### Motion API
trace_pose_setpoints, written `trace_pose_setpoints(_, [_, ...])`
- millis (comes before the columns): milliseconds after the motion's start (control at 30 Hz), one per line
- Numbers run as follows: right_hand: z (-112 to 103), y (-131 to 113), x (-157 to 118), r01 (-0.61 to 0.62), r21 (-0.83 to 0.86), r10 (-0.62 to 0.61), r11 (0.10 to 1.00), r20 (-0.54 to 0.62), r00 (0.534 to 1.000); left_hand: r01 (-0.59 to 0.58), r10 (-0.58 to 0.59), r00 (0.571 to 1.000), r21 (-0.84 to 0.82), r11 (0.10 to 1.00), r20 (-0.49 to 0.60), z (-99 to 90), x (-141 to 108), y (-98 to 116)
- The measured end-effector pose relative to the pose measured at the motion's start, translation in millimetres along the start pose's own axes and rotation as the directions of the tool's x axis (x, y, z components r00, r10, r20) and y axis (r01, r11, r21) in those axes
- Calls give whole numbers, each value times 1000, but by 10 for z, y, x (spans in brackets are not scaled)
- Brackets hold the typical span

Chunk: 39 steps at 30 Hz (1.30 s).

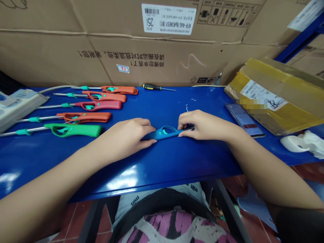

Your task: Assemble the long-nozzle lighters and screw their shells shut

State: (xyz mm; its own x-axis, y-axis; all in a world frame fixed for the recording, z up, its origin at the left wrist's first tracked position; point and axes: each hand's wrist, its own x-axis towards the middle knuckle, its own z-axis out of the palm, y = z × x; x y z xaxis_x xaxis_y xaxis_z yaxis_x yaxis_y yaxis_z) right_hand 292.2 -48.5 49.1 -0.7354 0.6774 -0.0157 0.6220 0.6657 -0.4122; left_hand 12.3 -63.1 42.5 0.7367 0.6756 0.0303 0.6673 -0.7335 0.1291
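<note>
Both hands, left (pixel 135 135) and right (pixel 198 125), pinch one blue lighter (pixel 165 132) above the blue table (pixel 162 158), with five other lighters (pixel 88 116), one screwdriver (pixel 152 87) and a carton (pixel 172 54) labelled "KFR-46G/BpR3AES1(B1)", "25" and "33" beyond.

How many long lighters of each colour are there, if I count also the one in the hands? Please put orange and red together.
Orange or red lighters: 4
Green lighter: 1
Blue lighter, held by the left hand and right hand: 1
Total: 6
</note>
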Motion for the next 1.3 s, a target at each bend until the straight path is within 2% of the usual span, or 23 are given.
trace_pose_setpoints(133, [27, -34, 19, 5, -148, -8, 989, -22, 1000, 37, -36, 999, 27, 999, -11, 17, 9, -8])
trace_pose_setpoints(333, [74, -81, 41, 32, -418, -50, 908, -34, 998, 15, -5, 1000, 375, 927, -27, 109, -2, 68])
trace_pose_setpoints(433, [80, -43, 47, -2, -456, -19, 890, -42, 999, -3, 31, 998, 475, 880, -51, 187, 16, 89])
trace_pose_setpoints(500, [68, 4, 43, -18, -410, -3, 912, -49, 999, -18, 57, 996, 485, 874, -65, 220, 37, 70])
trace_pose_setpoints(600, [24, 62, 18, -33, -243, 17, 969, -70, 997, -32, 76, 993, 414, 910, -91, 218, 71, 1])
trace_pose_setpoints(733, [-50, 58, -34, -29, -108, 19, 994, -90, 996, -28, 48, 994, 202, 979, -97, 168, 94, -76])
trace_pose_setpoints(900, [-47, -10, -35, 3, -132, -25, 991, -168, 985, -14, 15, 989, 7, 1000, -150, 171, 90, -42])
trace_pose_setpoints(1100, [92, -67, 23, 45, -338, -106, 940, -166, 980, -64, 23, 976, -180, 982, -217, 236, 83, 51])
trace_pose_setpoints(1300, [160, -57, 57, 72, -257, -135, 964, -237, 962, -86, 5, 955, -261, 961, -295, 275, 107, 45])
